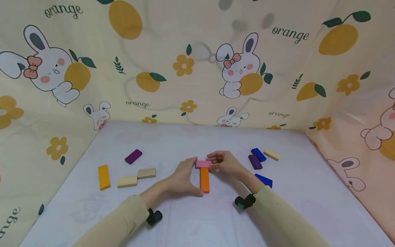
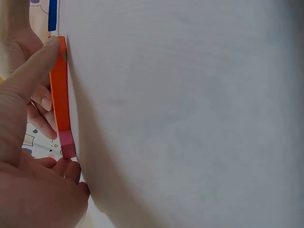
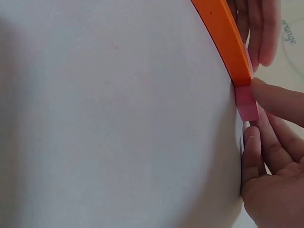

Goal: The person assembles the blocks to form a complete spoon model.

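Observation:
An orange block (image 1: 204, 180) lies lengthwise on the white table, with a pink block (image 1: 203, 164) set crosswise against its far end, together like a T. My left hand (image 1: 182, 177) spans the pair from the left: its thumb presses the orange block's near end, and its fingers reach the pink block's left end. From the right, my right hand (image 1: 226, 164) pinches the pink block between thumb and curled fingers. The right wrist view shows its thumb (image 3: 278, 99) where the pink block (image 3: 247, 103) meets the orange block (image 3: 225, 42).
On the left lie a yellow block (image 1: 104, 177), a purple block (image 1: 133, 156) and two plain wooden blocks (image 1: 127, 181). To the right are two blue blocks (image 1: 258, 154), a dark purple block (image 1: 255, 162) and a plain wooden block (image 1: 271, 154). A printed cloth (image 1: 203, 20) rises behind.

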Motion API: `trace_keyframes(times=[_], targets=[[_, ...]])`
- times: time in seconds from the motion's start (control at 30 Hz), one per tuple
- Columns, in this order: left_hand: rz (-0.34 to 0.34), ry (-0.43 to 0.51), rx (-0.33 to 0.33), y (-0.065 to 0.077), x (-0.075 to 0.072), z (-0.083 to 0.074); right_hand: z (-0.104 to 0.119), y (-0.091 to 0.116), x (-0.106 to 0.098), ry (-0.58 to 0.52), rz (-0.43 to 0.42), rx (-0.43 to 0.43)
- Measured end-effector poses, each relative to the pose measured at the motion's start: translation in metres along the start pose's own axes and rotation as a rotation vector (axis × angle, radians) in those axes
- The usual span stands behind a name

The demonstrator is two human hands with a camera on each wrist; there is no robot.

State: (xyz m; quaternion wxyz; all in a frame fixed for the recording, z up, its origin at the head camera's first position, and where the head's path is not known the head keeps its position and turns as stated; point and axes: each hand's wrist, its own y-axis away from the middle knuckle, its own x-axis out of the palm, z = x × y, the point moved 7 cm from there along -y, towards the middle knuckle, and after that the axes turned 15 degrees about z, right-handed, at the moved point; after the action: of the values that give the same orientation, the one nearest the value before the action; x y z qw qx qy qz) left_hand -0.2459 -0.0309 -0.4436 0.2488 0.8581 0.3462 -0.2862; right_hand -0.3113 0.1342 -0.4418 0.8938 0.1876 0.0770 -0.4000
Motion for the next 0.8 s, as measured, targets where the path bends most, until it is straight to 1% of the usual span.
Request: trace_keyframes(times=[0.07,0.13,0.3,0.43,0.57,0.67,0.8], targets=[[-0.005,-0.003,0.006,-0.0008,-0.0001,-0.0005,-0.0006,-0.0001,0.0003,-0.004,0.004,0.006],[-0.004,-0.005,0.006,-0.0014,0.0000,-0.0007,-0.0083,-0.0044,-0.0017,-0.012,-0.004,0.006],[0.000,0.004,-0.008,-0.0017,0.0003,-0.0013,-0.0080,-0.0038,-0.0011,-0.023,-0.015,0.002],[-0.001,-0.002,-0.008,-0.0014,-0.0001,-0.0024,-0.0076,-0.0029,-0.0016,-0.033,-0.018,0.000],[-0.001,-0.034,0.003,-0.0017,-0.0006,-0.0038,-0.0085,-0.0027,-0.0023,-0.043,-0.016,-0.006],[-0.026,-0.069,0.039,-0.0026,-0.0023,-0.0061,-0.0091,-0.0025,-0.0021,-0.042,-0.011,-0.006],[-0.067,-0.147,0.072,-0.0043,-0.0049,-0.0086,-0.0092,-0.0011,-0.0025,-0.041,-0.007,-0.005]])
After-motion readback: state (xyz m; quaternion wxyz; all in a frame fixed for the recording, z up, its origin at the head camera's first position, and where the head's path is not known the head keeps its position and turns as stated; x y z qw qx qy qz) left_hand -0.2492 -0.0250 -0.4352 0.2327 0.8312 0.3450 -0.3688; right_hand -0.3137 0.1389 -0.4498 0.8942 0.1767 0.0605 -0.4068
